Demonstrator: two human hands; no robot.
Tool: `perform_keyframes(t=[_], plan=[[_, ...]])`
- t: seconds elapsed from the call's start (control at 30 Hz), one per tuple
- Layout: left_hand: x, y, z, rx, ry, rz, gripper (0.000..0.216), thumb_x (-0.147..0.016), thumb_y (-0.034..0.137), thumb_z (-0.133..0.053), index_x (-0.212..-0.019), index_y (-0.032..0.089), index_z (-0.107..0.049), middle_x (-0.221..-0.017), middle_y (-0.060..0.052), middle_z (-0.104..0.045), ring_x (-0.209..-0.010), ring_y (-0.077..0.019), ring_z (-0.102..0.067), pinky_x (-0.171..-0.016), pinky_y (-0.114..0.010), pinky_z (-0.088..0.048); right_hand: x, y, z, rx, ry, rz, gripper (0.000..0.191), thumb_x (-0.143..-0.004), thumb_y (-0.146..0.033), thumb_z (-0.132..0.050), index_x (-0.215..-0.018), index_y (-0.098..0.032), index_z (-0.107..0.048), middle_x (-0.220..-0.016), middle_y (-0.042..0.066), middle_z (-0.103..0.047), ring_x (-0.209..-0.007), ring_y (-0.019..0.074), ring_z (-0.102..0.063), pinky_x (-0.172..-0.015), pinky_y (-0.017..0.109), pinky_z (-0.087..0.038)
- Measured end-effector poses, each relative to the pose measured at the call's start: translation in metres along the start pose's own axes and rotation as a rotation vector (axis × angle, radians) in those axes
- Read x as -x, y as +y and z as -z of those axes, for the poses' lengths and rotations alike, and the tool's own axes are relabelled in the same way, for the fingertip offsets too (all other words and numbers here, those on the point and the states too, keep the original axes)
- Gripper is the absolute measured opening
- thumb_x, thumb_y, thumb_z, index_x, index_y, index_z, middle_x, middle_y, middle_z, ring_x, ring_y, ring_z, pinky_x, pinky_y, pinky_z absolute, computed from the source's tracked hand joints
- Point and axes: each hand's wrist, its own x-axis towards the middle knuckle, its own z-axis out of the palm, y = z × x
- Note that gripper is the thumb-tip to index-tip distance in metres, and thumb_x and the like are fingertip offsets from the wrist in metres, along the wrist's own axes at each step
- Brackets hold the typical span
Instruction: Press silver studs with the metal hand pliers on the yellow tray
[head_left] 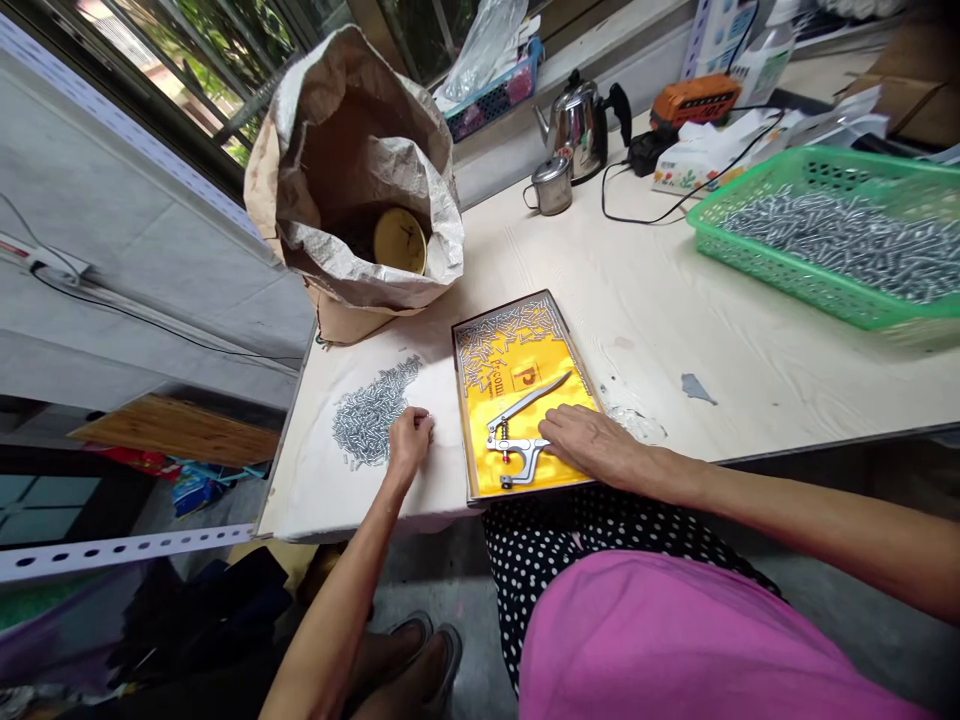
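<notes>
My left hand (411, 440) is closed in a pinch at the right edge of a loose pile of small metal pins (367, 415) on a white cloth; whatever its fingertips hold is too small to make out. My right hand (589, 440) rests over a shallow tray (463, 430), its fingers curled on the lower handle of silver hand pliers (525, 450) with a spring. The upper handle stands spread away from it. Under the pliers lies a yellow printed sheet (551, 365). More small metal pins (510, 325) are scattered across the tray's far end.
A large open paper sack (345, 290) with a round yellow container (400, 241) inside stands behind the pile. At the right is a green plastic basket (795, 280) of metal parts. A kettle (577, 125), a metal mug (553, 187) and a black cable (645, 220) are farther back.
</notes>
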Motion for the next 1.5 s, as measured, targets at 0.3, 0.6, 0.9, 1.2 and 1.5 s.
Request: perform_keyframes(t=[0.3, 0.6, 0.9, 1.2, 1.5], plan=[[0.033, 0.011, -0.003, 0.458, 0.002, 0.0, 0.036, -0.065, 0.032, -0.079, -0.092, 0.014, -0.062, -0.072, -0.001, -0.068, -0.06, -0.0146, -0.067, -0.062, -0.029, -0.058, -0.103, -0.038, 0.025, -0.509, 0.033, -0.102, 0.02, -0.099, -0.031, -0.061, -0.11, -0.015, -0.061, -0.105, 0.01, -0.066, -0.096, 0.0205, -0.06, -0.082, 0.031, -0.044], [0.047, 0.01, 0.002, 0.679, -0.022, -0.004, 0.055, -0.064, 0.036, -0.087, -0.105, 0.016, -0.057, -0.071, 0.004, -0.065, -0.062, -0.0127, -0.066, -0.068, -0.028, -0.058, -0.17, -0.065, -0.005, -0.868, -0.197, -0.398, 0.016, -0.093, -0.019, -0.06, -0.084, -0.012, -0.07, -0.067, 0.0, -0.066, -0.064, 0.0115, -0.059, -0.064, 0.022, -0.04], [0.043, -0.009, 0.022, 0.77, 0.125, 0.325, 0.042, -0.063, 0.021, -0.088, -0.094, 0.011, -0.062, -0.069, 0.0, -0.067, -0.057, -0.0087, -0.063, -0.065, -0.023, -0.057, -0.209, -0.066, -0.015, -0.78, -0.32, -0.357, 0.017, -0.093, -0.014, -0.058, -0.102, -0.01, -0.072, -0.079, 0.006, -0.073, -0.073, 0.0159, -0.068, -0.072, 0.024, -0.047], [0.094, 0.048, -0.008, 0.529, -0.23, 0.172, 0.037, -0.06, 0.037, -0.09, -0.08, 0.01, -0.075, -0.069, -0.003, -0.07, -0.051, -0.0074, -0.054, -0.049, -0.019, -0.043, -0.053, -0.01, 0.04, -0.196, -0.166, -0.122, 0.015, -0.1, -0.025, -0.056, -0.099, -0.014, -0.065, -0.101, 0.011, -0.064, -0.084, 0.0197, -0.058, -0.069, 0.03, -0.04], [0.096, 0.077, -0.037, 0.295, -0.438, 0.295, 0.021, -0.074, 0.026, -0.08, -0.08, 0.011, -0.066, -0.044, 0.004, -0.055, -0.036, -0.007, -0.043, -0.038, -0.017, -0.03, 0.002, 0.004, 0.018, -0.077, -0.174, -0.087, 0.017, -0.099, -0.013, -0.046, -0.089, -0.018, -0.058, -0.087, 0.005, -0.06, -0.071, 0.0163, -0.047, -0.059, 0.032, -0.024]])
